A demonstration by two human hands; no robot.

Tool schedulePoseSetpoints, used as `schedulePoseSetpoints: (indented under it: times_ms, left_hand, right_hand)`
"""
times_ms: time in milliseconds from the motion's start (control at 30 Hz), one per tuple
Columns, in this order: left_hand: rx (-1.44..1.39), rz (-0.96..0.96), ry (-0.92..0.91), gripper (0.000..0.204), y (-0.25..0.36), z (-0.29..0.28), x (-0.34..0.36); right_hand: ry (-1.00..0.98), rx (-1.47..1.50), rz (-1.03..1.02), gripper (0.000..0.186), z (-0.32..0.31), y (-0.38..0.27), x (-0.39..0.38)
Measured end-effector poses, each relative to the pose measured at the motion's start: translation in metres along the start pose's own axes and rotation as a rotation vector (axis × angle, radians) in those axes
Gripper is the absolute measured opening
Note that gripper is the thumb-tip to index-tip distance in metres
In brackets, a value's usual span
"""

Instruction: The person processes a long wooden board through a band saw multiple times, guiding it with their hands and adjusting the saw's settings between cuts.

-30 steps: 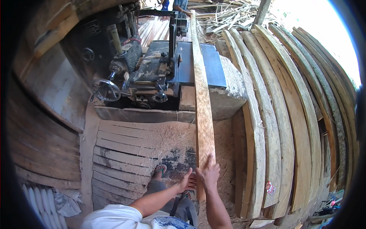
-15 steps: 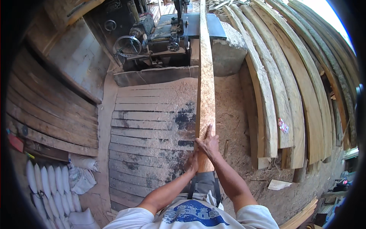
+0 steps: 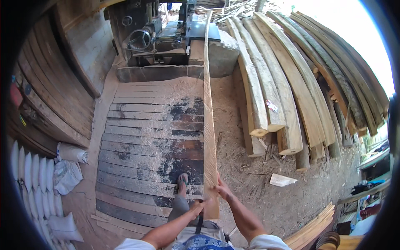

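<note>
A long pale wooden plank (image 3: 208, 125) runs from my hands up to the woodworking machine (image 3: 175, 37) at the top. My left hand (image 3: 199, 205) grips the plank's near end from the left side. My right hand (image 3: 223, 191) holds its right edge a little farther up. The plank is turned on edge and its far end lies on the machine's table (image 3: 199, 30). My sandalled foot (image 3: 182, 182) stands on the dark slatted floor just left of the plank.
A stack of long curved planks (image 3: 291, 91) lies to the right on sawdust-covered ground. White sacks (image 3: 33, 171) line the lower left beside a timber wall (image 3: 50, 96). More thin boards (image 3: 312, 229) lie at the lower right. A pale scrap (image 3: 282, 180) lies on the ground.
I have stepped back from the machine, drawing the plank toward me. The plank has turned from flat to on edge, and both hands stay on its near end.
</note>
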State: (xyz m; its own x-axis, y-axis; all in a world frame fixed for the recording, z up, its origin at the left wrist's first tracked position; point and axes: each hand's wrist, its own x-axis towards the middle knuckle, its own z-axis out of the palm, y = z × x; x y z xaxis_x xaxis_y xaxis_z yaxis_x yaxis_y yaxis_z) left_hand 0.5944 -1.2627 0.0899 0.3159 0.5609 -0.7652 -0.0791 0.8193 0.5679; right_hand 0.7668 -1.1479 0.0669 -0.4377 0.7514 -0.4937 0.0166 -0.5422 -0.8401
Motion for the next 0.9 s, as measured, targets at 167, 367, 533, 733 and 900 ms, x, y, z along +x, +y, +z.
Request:
schedulePoseSetpoints:
  times_ms: [167,367,533,733,900]
  left_hand:
    - [-0.446,0.269,-0.131,0.070,-0.187,0.074,-0.045]
    - [-0.559,0.422,0.160,0.064,-0.284,0.117,-0.178]
    - [-0.542,0.384,0.178,0.061,-0.418,0.124,-0.238]
    - [-0.518,0.393,0.178,0.060,-0.561,0.180,-0.297]
    - [-0.515,0.403,0.170,0.063,-0.587,0.217,-0.413]
  right_hand:
    - [-0.088,0.286,0.138,0.074,0.026,0.091,-0.149]
    - [-0.283,0.359,0.154,0.096,0.096,0.175,-0.263]
    - [-0.266,0.329,0.096,0.095,0.154,0.231,-0.372]
    - [0.138,0.179,-0.211,0.056,0.161,0.250,-0.382]
    - [0.067,0.299,-0.086,0.047,0.211,0.251,-0.429]
